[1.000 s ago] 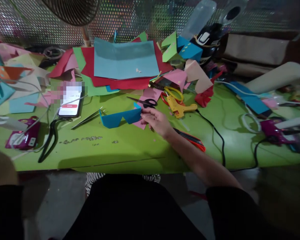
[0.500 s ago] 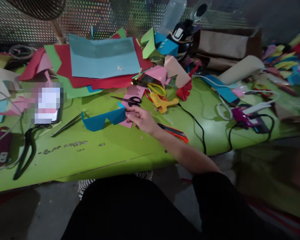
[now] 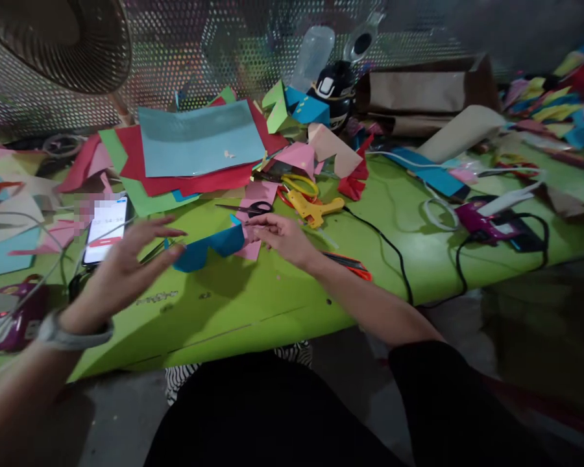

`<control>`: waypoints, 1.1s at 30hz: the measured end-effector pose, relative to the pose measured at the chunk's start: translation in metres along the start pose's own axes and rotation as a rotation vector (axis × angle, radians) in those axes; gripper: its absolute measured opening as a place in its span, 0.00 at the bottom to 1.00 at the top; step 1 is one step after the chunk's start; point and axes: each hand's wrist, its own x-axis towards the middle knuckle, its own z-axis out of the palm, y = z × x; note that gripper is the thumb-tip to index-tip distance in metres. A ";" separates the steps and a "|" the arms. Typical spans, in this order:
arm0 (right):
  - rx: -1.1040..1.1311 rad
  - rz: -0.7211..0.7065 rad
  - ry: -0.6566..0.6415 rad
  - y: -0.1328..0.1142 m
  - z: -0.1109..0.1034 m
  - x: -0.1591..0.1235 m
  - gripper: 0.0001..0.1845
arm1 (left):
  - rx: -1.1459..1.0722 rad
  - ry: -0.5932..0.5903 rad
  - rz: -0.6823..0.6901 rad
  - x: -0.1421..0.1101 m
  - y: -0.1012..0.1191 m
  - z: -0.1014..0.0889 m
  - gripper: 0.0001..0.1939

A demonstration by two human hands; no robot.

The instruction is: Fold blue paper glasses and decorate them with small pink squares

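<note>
A blue folded paper shape (image 3: 209, 246), like a pair of paper glasses, lies on the green table (image 3: 272, 292). My right hand (image 3: 279, 235) pinches its right end, beside a pink paper piece (image 3: 253, 214). My left hand (image 3: 126, 266) hovers at the shape's left end with fingers spread apart, holding nothing. A watch sits on my left wrist. Black scissors (image 3: 253, 208) lie just behind the shape. Tweezers are partly hidden by my left hand.
A phone (image 3: 106, 222) lies left of my left hand. Stacked coloured sheets (image 3: 199, 139) sit behind. A yellow glue gun (image 3: 316, 209), a purple glue gun (image 3: 481, 220) with cables, an orange cutter (image 3: 353, 263), a fan (image 3: 68, 39) and paper scraps crowd the table.
My left hand has come into view from the lower left and reached toward the blue shape. My right hand stays at the shape's right end. The view has shifted.
</note>
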 end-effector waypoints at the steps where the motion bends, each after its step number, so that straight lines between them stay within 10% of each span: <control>1: 0.002 -0.023 0.031 -0.005 -0.005 0.000 0.15 | 0.019 -0.014 0.013 -0.002 -0.005 0.006 0.21; 9: -0.016 -0.197 0.283 -0.028 -0.049 0.005 0.12 | 0.113 0.138 0.030 -0.014 -0.045 0.043 0.16; 20: -1.093 -0.354 -0.139 0.006 0.001 -0.008 0.19 | 0.020 0.120 0.028 -0.016 -0.052 0.044 0.16; 28: -1.248 -0.413 0.018 0.019 -0.001 0.004 0.19 | -0.021 0.120 -0.005 -0.011 -0.057 0.043 0.19; 33: -1.151 -0.581 -0.218 0.026 0.008 -0.008 0.22 | 0.003 0.122 -0.009 -0.015 -0.057 0.042 0.23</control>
